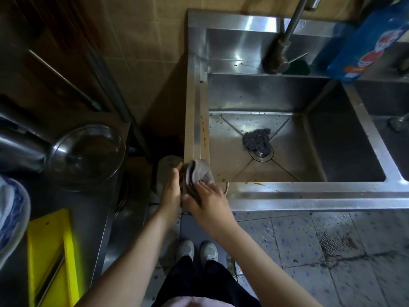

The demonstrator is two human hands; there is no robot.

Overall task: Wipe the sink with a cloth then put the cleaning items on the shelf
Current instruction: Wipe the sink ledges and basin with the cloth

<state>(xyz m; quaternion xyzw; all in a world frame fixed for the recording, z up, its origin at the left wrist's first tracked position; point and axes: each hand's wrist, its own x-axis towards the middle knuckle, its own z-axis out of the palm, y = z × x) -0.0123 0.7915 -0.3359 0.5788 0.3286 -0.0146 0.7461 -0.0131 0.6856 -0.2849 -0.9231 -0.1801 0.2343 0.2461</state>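
A brownish-grey cloth (199, 173) is bunched at the near left corner of the steel sink (309, 191). My left hand (171, 189) grips it from the left side. My right hand (208, 200) holds it from the right, with fingers lying over its top. A dark steel-wool scourer (256, 138) lies on the sink floor, partly over the drain (262, 155). The basin shows brown and orange smears along its left rim and front edge. A green scouring pad (297, 67) sits on the back ledge behind the tap (281, 49).
A blue detergent bag (374, 41) stands at the back right of the sink. To the left is a steel counter with a glass pot lid (86, 156), a yellow tool (53, 258) and a patterned bowl (11, 213). Below is a stained tiled floor.
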